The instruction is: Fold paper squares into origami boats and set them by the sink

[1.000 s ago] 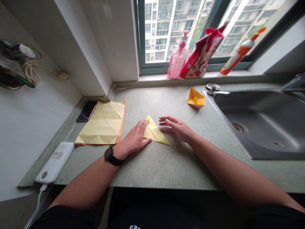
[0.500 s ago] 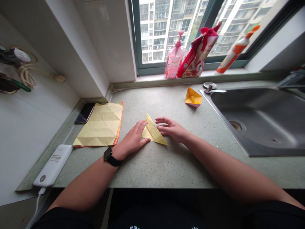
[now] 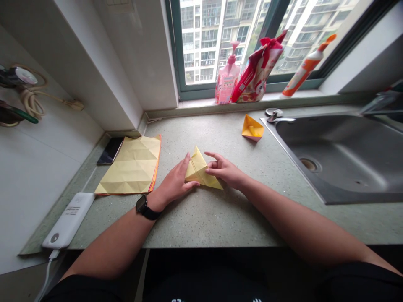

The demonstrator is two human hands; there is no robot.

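Note:
A folded yellow paper triangle (image 3: 197,170) lies on the speckled green countertop (image 3: 208,222), its upper layer slightly raised. My left hand (image 3: 174,180), with a black watch on the wrist, grips its left side. My right hand (image 3: 223,170) holds its right side, thumb and fingers on the paper. A creased yellow paper sheet (image 3: 129,165) with orange-red edges lies to the left of my left hand. A finished yellow paper fold (image 3: 252,128) sits farther off, beyond my right hand.
A steel sink (image 3: 333,159) and tap lie at the right. A phone (image 3: 110,151) and white power bank (image 3: 67,220) with cable are at the left. A pink soap bottle (image 3: 226,79), a red-and-white bag (image 3: 256,73) and an orange tube (image 3: 304,71) stand on the windowsill.
My right hand has moved left from beside the triangle onto it, and my left fingers press its other side. The paper's upper layer has lifted a little. The view has shifted slightly.

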